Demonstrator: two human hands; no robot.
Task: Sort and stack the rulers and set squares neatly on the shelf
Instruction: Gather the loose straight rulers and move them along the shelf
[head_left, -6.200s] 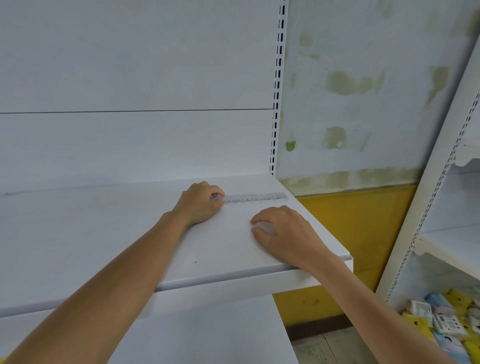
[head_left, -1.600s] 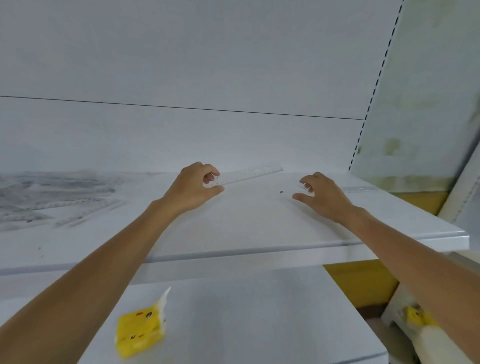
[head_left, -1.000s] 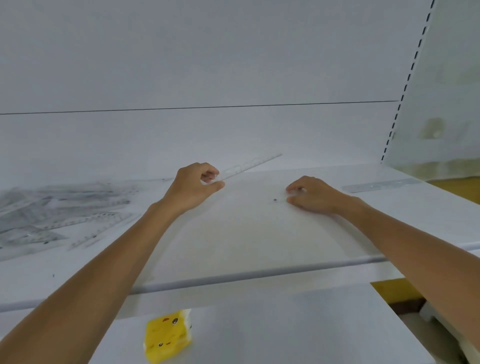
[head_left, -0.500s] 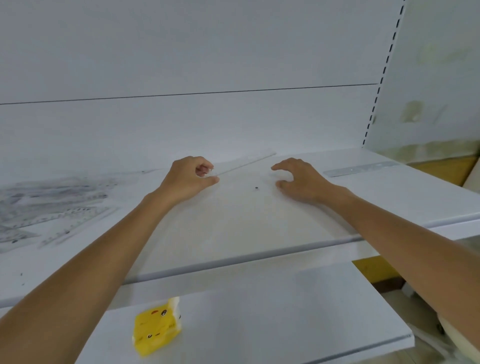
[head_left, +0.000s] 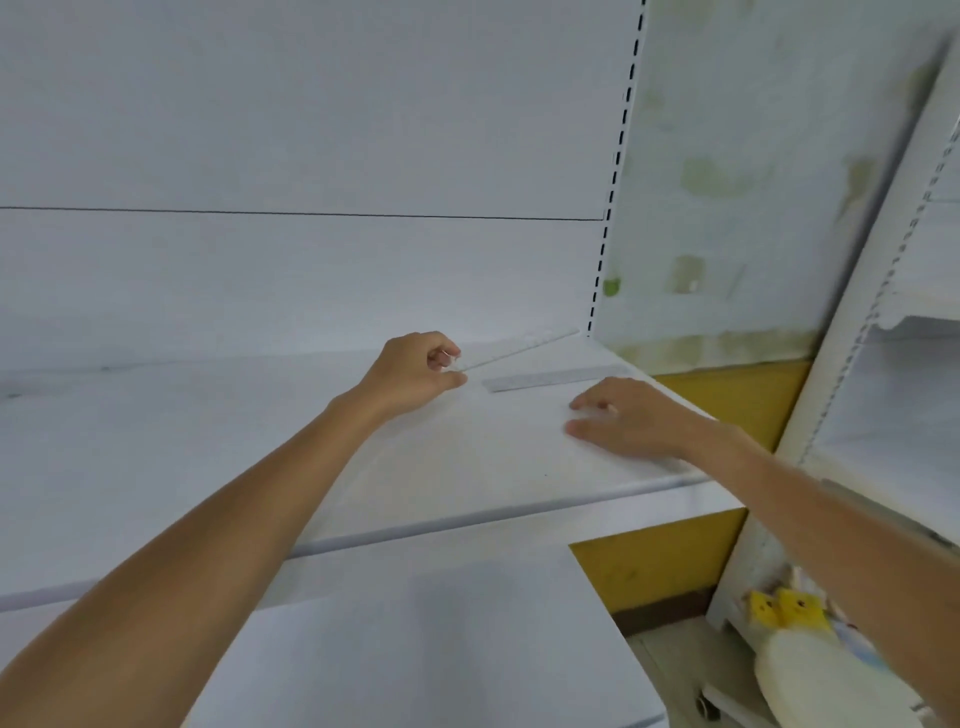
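One-end pinch by left hand (head_left: 415, 371) may let clear ruler (head_left: 519, 349) land askew on grey ruler (head_left: 556, 378); right hand (head_left: 628, 421) rests slack-fingered, empty

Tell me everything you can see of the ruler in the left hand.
The ruler is a long, thin, see-through strip, plastic by its look, with faint blurred markings. The left hand pinches its near end between thumb and curled fingers. It runs toward the back right corner of the shelf, low over the board; whether its far end touches cannot be told. A second ruler lies flat just in front, apart from it.
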